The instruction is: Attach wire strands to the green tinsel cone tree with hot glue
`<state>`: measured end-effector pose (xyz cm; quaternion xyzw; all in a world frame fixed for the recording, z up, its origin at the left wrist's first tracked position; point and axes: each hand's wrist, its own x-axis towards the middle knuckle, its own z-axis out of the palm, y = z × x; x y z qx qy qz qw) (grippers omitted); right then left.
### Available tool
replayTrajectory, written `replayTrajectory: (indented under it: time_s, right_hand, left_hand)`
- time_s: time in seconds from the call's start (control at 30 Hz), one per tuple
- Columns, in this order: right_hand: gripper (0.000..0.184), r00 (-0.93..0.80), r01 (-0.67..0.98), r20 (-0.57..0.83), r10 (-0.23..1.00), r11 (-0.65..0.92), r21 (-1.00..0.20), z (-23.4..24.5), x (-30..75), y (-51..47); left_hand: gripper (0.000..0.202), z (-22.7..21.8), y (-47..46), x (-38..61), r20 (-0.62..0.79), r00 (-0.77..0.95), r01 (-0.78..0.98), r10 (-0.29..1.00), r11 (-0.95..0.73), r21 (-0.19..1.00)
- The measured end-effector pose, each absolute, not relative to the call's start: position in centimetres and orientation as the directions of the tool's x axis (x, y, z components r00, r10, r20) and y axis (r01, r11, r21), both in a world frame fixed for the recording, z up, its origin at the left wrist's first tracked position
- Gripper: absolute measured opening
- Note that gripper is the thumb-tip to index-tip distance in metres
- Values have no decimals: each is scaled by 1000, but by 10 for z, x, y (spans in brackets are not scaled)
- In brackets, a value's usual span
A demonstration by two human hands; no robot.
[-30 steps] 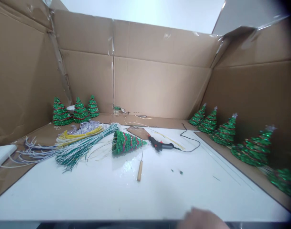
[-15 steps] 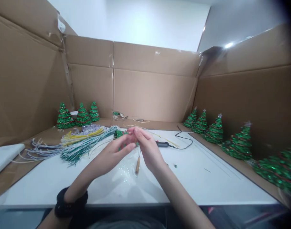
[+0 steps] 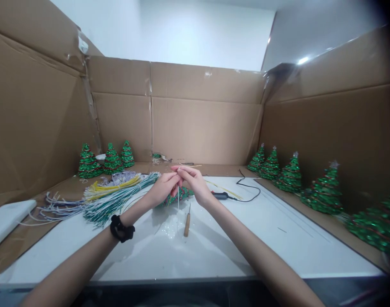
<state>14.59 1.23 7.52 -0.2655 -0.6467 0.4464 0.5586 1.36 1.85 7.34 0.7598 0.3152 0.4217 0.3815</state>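
Observation:
My left hand (image 3: 165, 186) and my right hand (image 3: 196, 184) meet over the middle of the white board, fingertips pinched together. A thin white strand (image 3: 178, 199) hangs straight down from between them; its upper part is hidden by the fingers. Just behind and below the hands lies a green glittery miniature Christmas tree (image 3: 184, 194) on its side, partly covered by them. An awl (image 3: 187, 224) with a wooden handle rests on the board, its point facing away from me. To the right of my right hand is a black-handled corded tool (image 3: 221, 195), its front end hidden.
Bundles of green-white (image 3: 118, 204) and yellow ties (image 3: 110, 186) lie at left, beside a white block (image 3: 11, 221). Upright glittery trees stand back left (image 3: 88, 162) and along the right (image 3: 324, 189). Cardboard walls (image 3: 207, 128) enclose the white board (image 3: 233, 251).
My hands have closed from loosely cupped, with the left fingers extended, to a tight pinch. The white strand now hangs clearly below them. More of the lying tree shows.

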Motion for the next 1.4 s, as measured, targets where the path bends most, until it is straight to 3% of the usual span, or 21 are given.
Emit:
replayTrajectory:
  time_s: [0.33,0.73,0.93,1.17,1.3,1.4]
  right_hand:
    - [34,-161,-349,390,907,318,-882,46,158,22]
    - [35,-102,-300,328,939,285,-910,27,154,26]
    - [29,98,-287,396,913,407,-867,28,154,31]
    - [24,388,-160,489,781,580,-799,37,180,46]
    - [22,450,-157,499,741,616,-772,38,191,54]
    - [21,408,-208,467,784,578,-789,37,193,57]
  left_hand:
    - [39,37,32,36,445,457,71,770,-530,845]
    - [33,10,17,42,307,418,7,855,-341,940]
    - [28,7,19,42,286,485,-54,826,-298,953]
    - [30,8,11,48,243,597,-96,764,-233,968]
    - [30,4,7,50,225,625,-105,748,-205,973]
    - [30,2,8,50,222,642,-143,734,-169,975]
